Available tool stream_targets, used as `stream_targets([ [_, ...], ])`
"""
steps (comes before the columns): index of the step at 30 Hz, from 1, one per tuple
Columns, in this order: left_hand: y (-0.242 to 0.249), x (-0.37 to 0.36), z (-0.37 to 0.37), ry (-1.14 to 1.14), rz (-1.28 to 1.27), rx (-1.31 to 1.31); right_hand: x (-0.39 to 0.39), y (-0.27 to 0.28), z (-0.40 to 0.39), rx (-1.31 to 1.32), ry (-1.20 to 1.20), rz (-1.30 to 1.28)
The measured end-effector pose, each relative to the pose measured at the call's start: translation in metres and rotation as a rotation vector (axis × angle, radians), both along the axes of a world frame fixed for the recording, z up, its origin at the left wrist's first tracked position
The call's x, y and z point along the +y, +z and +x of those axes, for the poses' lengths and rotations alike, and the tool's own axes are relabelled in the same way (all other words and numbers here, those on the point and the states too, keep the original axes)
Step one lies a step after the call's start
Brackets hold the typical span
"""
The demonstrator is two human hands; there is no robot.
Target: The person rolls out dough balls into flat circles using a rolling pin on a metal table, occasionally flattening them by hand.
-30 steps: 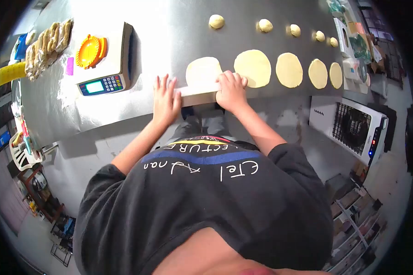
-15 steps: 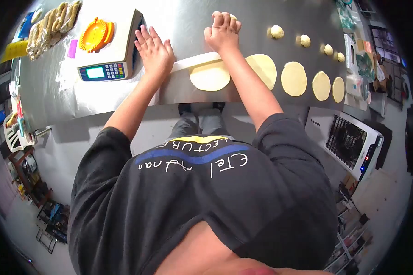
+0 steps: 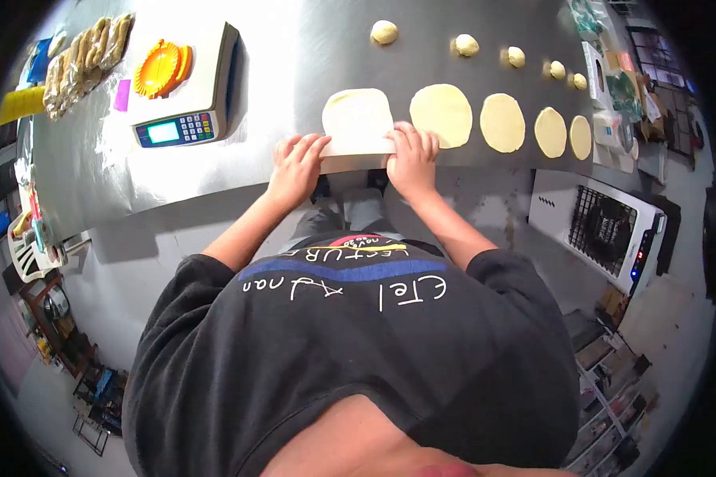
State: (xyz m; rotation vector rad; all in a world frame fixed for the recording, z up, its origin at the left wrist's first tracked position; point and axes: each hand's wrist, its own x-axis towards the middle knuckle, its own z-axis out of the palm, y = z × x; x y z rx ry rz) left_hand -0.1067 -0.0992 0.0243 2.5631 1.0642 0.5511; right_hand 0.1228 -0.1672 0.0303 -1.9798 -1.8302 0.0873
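A plain white rolling pin [image 3: 358, 146] lies across the near edge of a pale dough disc [image 3: 358, 115], close to the table's front edge. My left hand [image 3: 296, 165] has its fingers curled over the pin's left end. At the right end, my right hand [image 3: 412, 159] bends its fingers over the pin in the same way. Just right of that hand lies a second flat dough disc [image 3: 441, 117]. The fingers hide both pin ends.
More flat discs [image 3: 503, 123] run rightward along the metal table [image 3: 270, 71]. Behind them is a row of dough balls [image 3: 467, 45]. At left, a digital scale [image 3: 207, 87] carries an orange dumpling mould [image 3: 159, 70]. Wrapped bread-like sticks [image 3: 87, 60] lie far left.
Both hands have drawn back towards my body with the pin, and their fingers now bend over it. The dough ball that my right hand was covering is visible, and the disc shows more fully.
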Motion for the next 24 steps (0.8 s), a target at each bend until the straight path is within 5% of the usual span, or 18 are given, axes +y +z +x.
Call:
stream_targets([
  [7, -0.002, 0.052, -0.014, -0.168, -0.158, 0.067, 0.010, -0.003, -0.037, 0.016, -0.203, -0.049],
  [9, 0.000, 0.061, 0.001, -0.069, 0.055, 0.146, 0.030, -0.003, -0.033, -0.069, -0.203, -0.066],
  [13, -0.002, 0.110, 0.037, 0.037, 0.076, 0.410, 0.086, -0.008, -0.014, -0.125, -0.360, -0.140],
  [19, -0.040, 0.189, 0.073, 0.103, 0.224, 0.052, 0.160, -0.017, 0.026, -0.157, -0.449, 0.112],
  [24, -0.011, 0.117, 0.046, 0.127, 0.066, 0.221, 0.105, -0.005, 0.001, -0.151, -0.316, 0.007],
])
